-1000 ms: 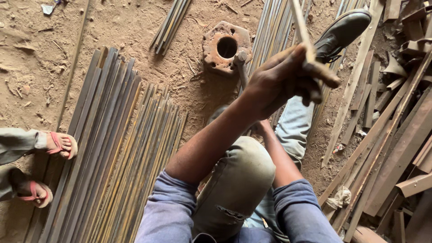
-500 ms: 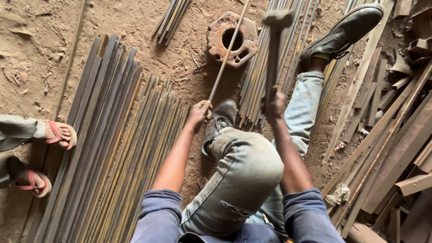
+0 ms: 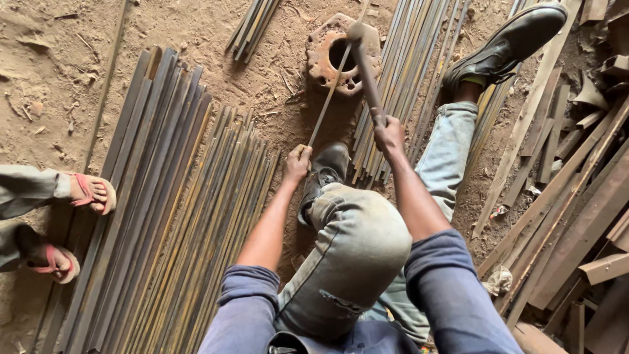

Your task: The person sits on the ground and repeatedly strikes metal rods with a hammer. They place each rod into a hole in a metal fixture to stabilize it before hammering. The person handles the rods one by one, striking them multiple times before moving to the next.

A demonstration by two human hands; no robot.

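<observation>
My left hand [image 3: 298,162] grips the near end of a thin metal rod [image 3: 331,88] that slants up to a rusty round iron block [image 3: 325,56] with a hole in its middle. My right hand [image 3: 389,134] is closed on the handle of a hammer [image 3: 365,65], whose head rests down on the rod at the block's top. I sit on the dirt floor with my left knee raised and my right leg stretched out, both feet in black shoes.
A wide bed of long metal strips [image 3: 164,216] lies on my left, more strips [image 3: 409,78] lie beyond the block. Scrap bars and offcuts [image 3: 576,216] pile up at right. Another person's feet in red sandals [image 3: 85,196] rest at the left edge.
The hammer, raised high a second ago, has swung down onto the rod at the block. My left hand has shifted the rod a little lower and to the right.
</observation>
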